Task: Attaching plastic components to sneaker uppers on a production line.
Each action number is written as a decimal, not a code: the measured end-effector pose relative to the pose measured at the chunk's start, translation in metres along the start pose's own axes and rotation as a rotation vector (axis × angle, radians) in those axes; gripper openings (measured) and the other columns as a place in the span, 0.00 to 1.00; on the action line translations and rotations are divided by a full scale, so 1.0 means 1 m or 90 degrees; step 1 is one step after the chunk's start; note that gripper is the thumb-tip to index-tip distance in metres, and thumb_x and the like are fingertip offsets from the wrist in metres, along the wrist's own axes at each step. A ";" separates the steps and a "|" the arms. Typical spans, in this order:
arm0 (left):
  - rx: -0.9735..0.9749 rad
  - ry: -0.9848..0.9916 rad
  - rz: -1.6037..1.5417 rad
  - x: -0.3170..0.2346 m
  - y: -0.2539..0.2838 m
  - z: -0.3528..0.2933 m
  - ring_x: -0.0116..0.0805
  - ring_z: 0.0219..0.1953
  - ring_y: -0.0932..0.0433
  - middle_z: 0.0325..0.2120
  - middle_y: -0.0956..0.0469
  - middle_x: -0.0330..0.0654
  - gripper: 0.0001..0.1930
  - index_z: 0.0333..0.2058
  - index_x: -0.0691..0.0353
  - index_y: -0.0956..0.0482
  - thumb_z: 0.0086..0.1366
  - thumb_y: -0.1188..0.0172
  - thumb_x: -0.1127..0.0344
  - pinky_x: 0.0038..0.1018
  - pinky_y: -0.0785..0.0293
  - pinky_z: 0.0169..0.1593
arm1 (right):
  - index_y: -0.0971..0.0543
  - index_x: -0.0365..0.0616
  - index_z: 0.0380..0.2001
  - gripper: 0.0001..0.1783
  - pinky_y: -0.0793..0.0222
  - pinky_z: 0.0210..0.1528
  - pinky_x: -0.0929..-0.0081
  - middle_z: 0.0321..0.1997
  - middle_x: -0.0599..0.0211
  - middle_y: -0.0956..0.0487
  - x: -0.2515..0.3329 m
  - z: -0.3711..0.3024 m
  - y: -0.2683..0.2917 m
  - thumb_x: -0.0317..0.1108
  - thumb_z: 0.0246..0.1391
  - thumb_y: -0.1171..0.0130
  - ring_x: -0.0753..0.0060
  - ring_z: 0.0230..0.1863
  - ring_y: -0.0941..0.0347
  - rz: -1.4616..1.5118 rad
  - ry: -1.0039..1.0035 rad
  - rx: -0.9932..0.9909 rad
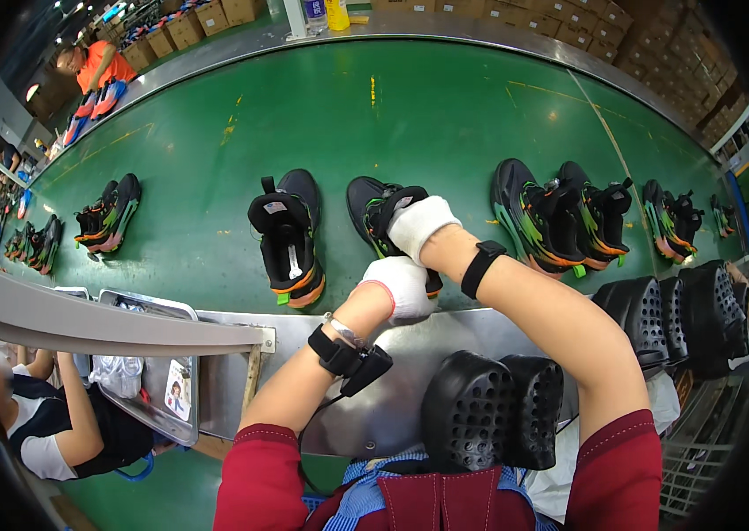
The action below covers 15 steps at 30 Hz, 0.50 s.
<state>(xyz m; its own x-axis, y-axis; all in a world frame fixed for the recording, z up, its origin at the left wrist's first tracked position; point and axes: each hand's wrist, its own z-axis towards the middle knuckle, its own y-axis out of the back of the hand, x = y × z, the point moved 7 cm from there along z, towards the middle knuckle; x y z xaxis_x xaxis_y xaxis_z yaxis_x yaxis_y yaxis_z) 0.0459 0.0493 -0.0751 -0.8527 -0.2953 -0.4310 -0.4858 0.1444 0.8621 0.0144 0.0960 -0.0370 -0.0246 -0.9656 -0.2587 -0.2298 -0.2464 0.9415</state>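
I'd steady the shoe (369, 211) — left hand (403, 288) near its heel (434, 282), right hand (425, 228) near its tongue (399, 197) (can't tell whether either grip's clamped).

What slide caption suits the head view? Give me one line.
White-gloved left hand and right hand on a black shoe, among other shoes on a green surface.

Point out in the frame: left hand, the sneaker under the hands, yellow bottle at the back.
Left hand (406, 288): head view, back of the white glove.
Black sneaker (364, 202): head view, upper near the toe.
Yellow bottle (337, 16): head view, body.
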 end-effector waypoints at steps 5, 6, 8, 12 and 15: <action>0.032 0.054 0.037 -0.011 0.011 -0.003 0.40 0.27 0.17 0.23 0.18 0.44 0.17 0.29 0.55 0.16 0.59 0.47 0.49 0.32 0.22 0.36 | 0.15 0.47 0.39 0.13 0.22 0.43 0.65 0.43 0.57 0.16 -0.004 -0.006 0.010 0.29 0.49 0.41 0.58 0.43 0.18 -0.004 -0.028 0.043; 0.057 0.065 0.044 -0.014 0.010 -0.001 0.38 0.26 0.17 0.21 0.18 0.44 0.17 0.29 0.55 0.16 0.59 0.47 0.50 0.30 0.22 0.36 | 0.16 0.46 0.38 0.12 0.21 0.40 0.63 0.41 0.56 0.16 -0.008 -0.010 0.016 0.28 0.48 0.41 0.56 0.41 0.18 -0.002 -0.015 0.011; 0.080 0.068 0.071 -0.033 0.019 -0.006 0.41 0.29 0.16 0.24 0.17 0.46 0.19 0.30 0.57 0.15 0.60 0.48 0.48 0.31 0.21 0.39 | 0.17 0.45 0.37 0.11 0.22 0.41 0.60 0.39 0.53 0.17 -0.026 -0.018 0.010 0.32 0.49 0.41 0.50 0.40 0.19 0.032 -0.006 -0.001; 0.050 0.070 0.067 -0.015 0.011 -0.003 0.50 0.41 0.19 0.34 0.17 0.52 0.27 0.34 0.61 0.15 0.60 0.50 0.41 0.37 0.23 0.47 | 0.17 0.47 0.43 0.17 0.25 0.50 0.56 0.45 0.55 0.18 -0.033 -0.060 0.053 0.43 0.56 0.44 0.49 0.47 0.21 0.185 -0.038 0.089; 0.071 0.086 0.135 -0.010 0.035 -0.015 0.51 0.40 0.19 0.35 0.17 0.52 0.28 0.36 0.58 0.15 0.60 0.49 0.39 0.37 0.23 0.46 | 0.18 0.43 0.41 0.17 0.24 0.48 0.58 0.42 0.53 0.18 -0.042 -0.119 0.100 0.43 0.56 0.43 0.50 0.46 0.21 0.109 -0.090 0.060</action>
<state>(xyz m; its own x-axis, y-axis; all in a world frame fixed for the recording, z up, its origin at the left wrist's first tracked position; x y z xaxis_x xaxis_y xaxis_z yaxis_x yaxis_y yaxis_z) 0.0404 0.0430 -0.0369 -0.9078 -0.3698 -0.1977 -0.3235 0.3175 0.8914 0.1081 0.1016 0.0940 -0.2057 -0.9698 -0.1310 -0.3006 -0.0647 0.9516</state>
